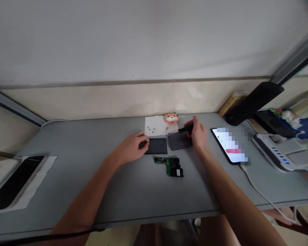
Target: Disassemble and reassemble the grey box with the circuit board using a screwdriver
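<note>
My right hand [199,133] grips a screwdriver [185,128] by its black handle. The thin shaft points left, over the gap between the white paper and a dark flat panel [156,146]. Beneath that hand lies a dark shallow casing [178,141], partly covered by the fingers. My left hand [132,147] is closed at the panel's left end, with a dark piece between thumb and fingers that I cannot make out. Just in front of both parts rests a green circuit board [168,166] with black connectors. Several tiny dark screws [153,130] are scattered on the white paper [154,122].
An orange animal-face case [171,118] sits on the paper's back right corner. To the right are a lit phone [229,147] with a cable, a power strip [279,153], and a leaning black cylinder [254,102]. Another dark-screened phone [16,181] lies far left.
</note>
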Demonstrator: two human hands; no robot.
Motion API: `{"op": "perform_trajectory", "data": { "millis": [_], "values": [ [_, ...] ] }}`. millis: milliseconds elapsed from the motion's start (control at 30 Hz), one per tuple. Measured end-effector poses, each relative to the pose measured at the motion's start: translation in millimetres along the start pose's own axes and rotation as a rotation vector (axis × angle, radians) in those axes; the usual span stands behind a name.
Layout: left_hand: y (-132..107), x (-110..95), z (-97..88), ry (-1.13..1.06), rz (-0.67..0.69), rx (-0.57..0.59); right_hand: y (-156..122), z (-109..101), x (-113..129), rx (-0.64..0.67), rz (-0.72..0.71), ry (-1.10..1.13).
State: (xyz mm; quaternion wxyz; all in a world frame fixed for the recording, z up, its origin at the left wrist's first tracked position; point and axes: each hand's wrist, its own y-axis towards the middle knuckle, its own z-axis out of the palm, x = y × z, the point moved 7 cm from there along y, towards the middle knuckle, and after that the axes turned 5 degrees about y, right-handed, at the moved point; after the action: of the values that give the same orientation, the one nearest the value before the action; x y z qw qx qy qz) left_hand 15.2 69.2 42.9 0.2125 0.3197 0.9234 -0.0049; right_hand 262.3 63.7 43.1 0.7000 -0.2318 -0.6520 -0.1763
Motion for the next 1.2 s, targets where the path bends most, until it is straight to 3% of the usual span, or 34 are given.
{"op": "perform_trajectory", "data": {
  "millis": [133, 333, 667, 1200],
  "values": [
    [1.2, 0.4, 1.5, 0.035, -0.042, 0.032, -7.2, 3.0, 1.8, 0.01, 0.025, -0.059],
    [3.5, 1.3, 5.5, 0.084, -0.04, -0.074, -14.6, 6.8, -0.5, 0.031, 0.058, -0.081],
    [1.4, 2.2, 6.4, 0.101, -0.031, -0.165, -14.3, 11.2, -2.4, 0.085, -0.011, -0.083],
    [-0.9, 0.3, 6.0, 0.119, 0.013, -0.127, -13.2, 1.9, 2.7, -0.007, -0.075, -0.166]
  ]
}}
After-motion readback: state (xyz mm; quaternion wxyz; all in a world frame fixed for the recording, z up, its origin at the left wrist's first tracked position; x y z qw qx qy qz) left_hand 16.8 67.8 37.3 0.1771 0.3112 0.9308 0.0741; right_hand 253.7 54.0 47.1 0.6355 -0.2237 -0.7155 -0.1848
